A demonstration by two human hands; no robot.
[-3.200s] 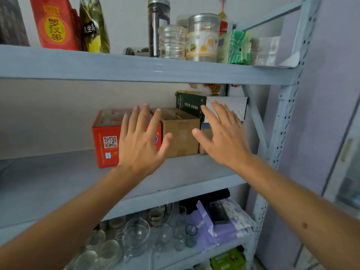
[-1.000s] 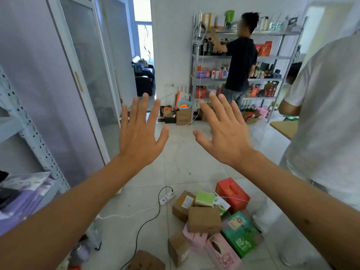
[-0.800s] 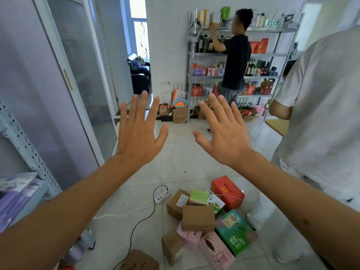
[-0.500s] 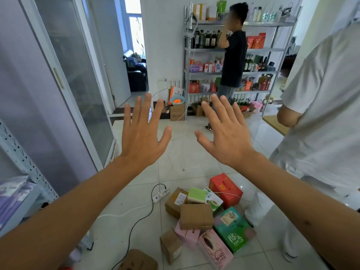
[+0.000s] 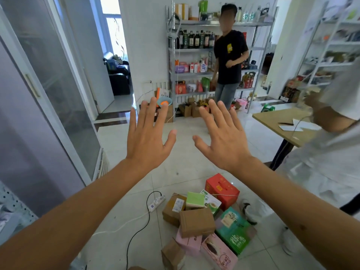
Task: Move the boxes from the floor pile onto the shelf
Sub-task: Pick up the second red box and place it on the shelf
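floor pile (image 5: 206, 219): 3 brown boxes, 2 pink, 2 green, 1 red counted, on tiles below the arms | power strip (image 5: 156, 202): 1, just left of pile | left hand (image 5: 149, 139), right hand (image 5: 224, 139): both spread flat, empty, raised above pile | persons: 2 | far shelf (image 5: 194, 49): 1, stocked

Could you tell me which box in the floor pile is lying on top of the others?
The plain brown cardboard box in the middle of the pile; it rests across the pink boxes, unprinted.
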